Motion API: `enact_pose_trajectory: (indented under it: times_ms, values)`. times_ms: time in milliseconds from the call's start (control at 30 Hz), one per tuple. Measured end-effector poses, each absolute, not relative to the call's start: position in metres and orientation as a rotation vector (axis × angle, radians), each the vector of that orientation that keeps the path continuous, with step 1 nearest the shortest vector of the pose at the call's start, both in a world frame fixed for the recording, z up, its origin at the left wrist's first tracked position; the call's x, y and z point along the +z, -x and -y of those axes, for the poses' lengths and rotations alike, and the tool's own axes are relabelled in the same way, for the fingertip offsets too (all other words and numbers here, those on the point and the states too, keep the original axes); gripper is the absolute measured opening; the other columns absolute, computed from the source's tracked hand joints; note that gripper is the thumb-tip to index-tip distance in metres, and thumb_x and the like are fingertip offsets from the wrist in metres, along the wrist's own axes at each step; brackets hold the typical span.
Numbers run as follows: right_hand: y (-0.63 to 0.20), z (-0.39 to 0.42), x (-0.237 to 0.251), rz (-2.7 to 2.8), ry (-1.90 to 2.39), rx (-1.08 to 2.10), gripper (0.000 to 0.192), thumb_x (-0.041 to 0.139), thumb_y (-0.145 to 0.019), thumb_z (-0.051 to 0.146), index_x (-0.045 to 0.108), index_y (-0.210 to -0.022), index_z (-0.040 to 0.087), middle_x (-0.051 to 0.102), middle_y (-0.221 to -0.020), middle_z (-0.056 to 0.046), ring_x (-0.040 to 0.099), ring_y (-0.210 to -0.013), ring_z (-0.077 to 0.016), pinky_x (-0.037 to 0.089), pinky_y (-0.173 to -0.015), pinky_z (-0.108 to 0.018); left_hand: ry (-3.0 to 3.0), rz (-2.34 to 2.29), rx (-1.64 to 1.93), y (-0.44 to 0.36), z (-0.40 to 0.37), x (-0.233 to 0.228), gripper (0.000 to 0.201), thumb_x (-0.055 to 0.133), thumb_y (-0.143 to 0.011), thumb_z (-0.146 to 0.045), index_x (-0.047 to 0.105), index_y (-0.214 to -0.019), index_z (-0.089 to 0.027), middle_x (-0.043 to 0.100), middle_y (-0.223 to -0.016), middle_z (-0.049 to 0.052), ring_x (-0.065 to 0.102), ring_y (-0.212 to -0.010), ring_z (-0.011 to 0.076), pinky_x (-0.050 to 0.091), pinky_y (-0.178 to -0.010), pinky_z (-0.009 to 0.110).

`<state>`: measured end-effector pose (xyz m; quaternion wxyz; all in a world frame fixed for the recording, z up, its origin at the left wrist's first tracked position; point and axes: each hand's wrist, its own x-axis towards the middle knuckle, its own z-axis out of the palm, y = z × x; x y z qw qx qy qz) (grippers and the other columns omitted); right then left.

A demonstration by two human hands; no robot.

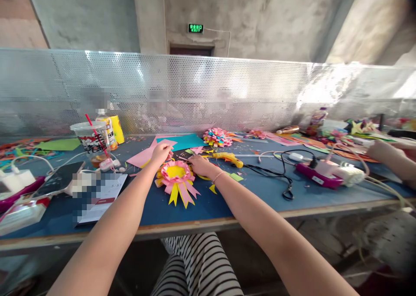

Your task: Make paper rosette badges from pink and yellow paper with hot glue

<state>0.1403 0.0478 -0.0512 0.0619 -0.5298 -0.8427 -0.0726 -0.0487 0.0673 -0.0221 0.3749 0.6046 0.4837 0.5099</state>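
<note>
While cup holds straw.

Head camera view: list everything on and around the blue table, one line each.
pink and yellow paper rosette with ribbon tails: one, table centre, between both hands
yellow glue gun: one, right of the rosette
multicoloured paper flower: one, rear centre
teal paper sheet: one, rear centre
pink paper sheet: one, left of the rosette
clear plastic cup with red straw: one, rear left
black smartphone: one, left
magenta power strip with white plugs: one, right
blue table: one, front
perforated metal screen: one, behind the table
co-worker's arm: one, far right
left hand: at the rosette's top edge
right hand: beside the rosette
</note>
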Motion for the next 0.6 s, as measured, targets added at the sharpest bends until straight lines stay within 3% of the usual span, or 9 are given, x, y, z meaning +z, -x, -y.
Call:
enact_pose_trajectory:
  times_ms: [200, 333, 433, 600]
  values:
    - [-0.141, -0.046, -0.056, 2.494, 1.665, -0.233, 0.040, 0.039, -0.087, 0.019, 0.054, -0.122, 0.007, 0.054, -0.127, -0.020, 0.049, -0.118, -0.0293, 0.040, -0.093, -0.041, -1.815, -1.355, 1.232, 0.054, -0.075, -0.031, 0.017, 0.051, -0.077, -0.031, 0.059, -0.072, -0.017, 0.063, -0.064, 0.003, 0.055, -0.052, 0.0116, 0.043, -0.055, 0.023]
    - [-0.140, -0.047, -0.057, 2.454, 1.694, -0.254, 0.042, 0.035, -0.089, 0.024, 0.052, -0.124, 0.007, 0.051, -0.130, -0.020, 0.046, -0.121, -0.0304, 0.039, -0.095, -0.045, -2.195, -1.659, 0.862, 0.062, -0.068, -0.021, 0.023, 0.062, -0.066, -0.043, 0.062, -0.065, -0.020, 0.067, -0.072, 0.005, 0.061, -0.070, 0.0197, 0.041, -0.062, 0.025]
    - [-0.140, -0.047, -0.054, 2.414, 1.701, -0.228, 0.041, 0.035, -0.089, 0.025, 0.052, -0.123, 0.008, 0.053, -0.128, -0.020, 0.048, -0.118, -0.0304, 0.040, -0.093, -0.045, -2.195, -1.574, 0.544, 0.066, -0.063, -0.013, 0.022, 0.065, -0.061, -0.042, 0.061, -0.057, -0.021, 0.064, -0.064, 0.004, 0.060, -0.070, 0.0206, 0.040, -0.059, 0.024]
    - [-0.142, -0.044, -0.051, 2.433, 1.646, -0.184, 0.040, 0.036, -0.088, 0.022, 0.053, -0.123, 0.012, 0.055, -0.126, -0.016, 0.049, -0.117, -0.0279, 0.041, -0.091, -0.041, -2.083, -1.519, 0.554, 0.061, -0.057, -0.011, 0.019, 0.061, -0.060, -0.037, 0.058, -0.057, -0.019, 0.060, -0.059, 0.001, 0.056, -0.058, 0.0167, 0.036, -0.051, 0.023]
